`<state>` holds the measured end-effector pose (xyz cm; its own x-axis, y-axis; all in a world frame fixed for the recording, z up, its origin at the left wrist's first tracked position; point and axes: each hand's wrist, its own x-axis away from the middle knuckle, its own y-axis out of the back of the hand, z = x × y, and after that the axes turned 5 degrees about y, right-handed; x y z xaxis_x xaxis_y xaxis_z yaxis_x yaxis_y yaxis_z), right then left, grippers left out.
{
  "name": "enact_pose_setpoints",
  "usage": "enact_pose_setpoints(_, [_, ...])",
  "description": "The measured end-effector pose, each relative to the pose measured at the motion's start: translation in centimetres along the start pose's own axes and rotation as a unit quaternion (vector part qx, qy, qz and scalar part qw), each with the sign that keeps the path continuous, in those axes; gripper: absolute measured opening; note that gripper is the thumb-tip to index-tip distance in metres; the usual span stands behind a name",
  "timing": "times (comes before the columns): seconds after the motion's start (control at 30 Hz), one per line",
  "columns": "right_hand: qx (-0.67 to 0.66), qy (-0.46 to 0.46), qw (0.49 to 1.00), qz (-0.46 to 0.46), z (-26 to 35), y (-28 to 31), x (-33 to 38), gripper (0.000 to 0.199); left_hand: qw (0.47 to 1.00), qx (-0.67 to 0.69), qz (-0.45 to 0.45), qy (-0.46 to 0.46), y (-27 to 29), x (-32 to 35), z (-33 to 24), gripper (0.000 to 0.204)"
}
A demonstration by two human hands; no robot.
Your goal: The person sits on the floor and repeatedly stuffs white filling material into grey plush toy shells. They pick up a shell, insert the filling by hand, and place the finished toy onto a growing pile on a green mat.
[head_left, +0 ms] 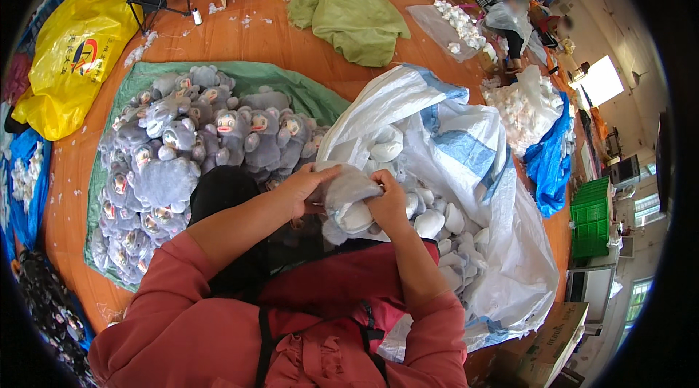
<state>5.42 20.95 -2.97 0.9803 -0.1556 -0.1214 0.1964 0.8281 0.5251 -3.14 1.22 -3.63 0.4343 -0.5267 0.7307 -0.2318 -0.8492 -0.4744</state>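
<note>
Left-hand grip (314,185) and right-hand grip (387,201) hold a plush piece (351,195). Grey toys (167,178) lie on a green sheet (304,91); right of them lies an open white sack (470,182).

You hold a grey plush piece (348,187), fuzzy and matt; the plush toys (167,180) show the same soft nap. Beside you, the white sack (520,249) is crinkled woven plastic with a slight sheen. Around you: a yellow bag (65,75) of glossy plastic, a rumpled matt olive cloth (353,16), a ribbed plastic green crate (590,218), a matt cardboard box (539,348) and a smooth, wood-look floor (175,45).
</note>
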Motion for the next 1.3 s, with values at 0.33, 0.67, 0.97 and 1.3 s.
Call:
enact_pose_setpoints(0.33, [-0.064, 0.071, 0.977, 0.189, 2.5, 0.8, 0.3, 0.025, 0.993, -0.019, -0.056, -0.099, 0.1, 0.0, 1.0, 0.071])
enact_pose_setpoints(0.67, [-0.034, 0.126, 0.978, 0.162, 4.3, 0.9, 0.5, 0.026, 0.995, 0.057, -0.039, -0.065, 1.0, -1.6, 1.4, 0.070])
enact_pose_setpoints(0.97, [0.004, 0.159, 0.960, 0.232, 2.4, 0.4, 0.2, 0.016, 0.995, -0.012, -0.048, -0.089, -0.1, 0.3, 1.4, 0.072])
enact_pose_setpoints(1.3, [-0.135, 0.024, 0.947, 0.289, 2.1, 0.3, 0.4, 0.013, 0.970, -0.156, -0.036, -0.183, -0.1, 0.8, 1.6, 0.069])
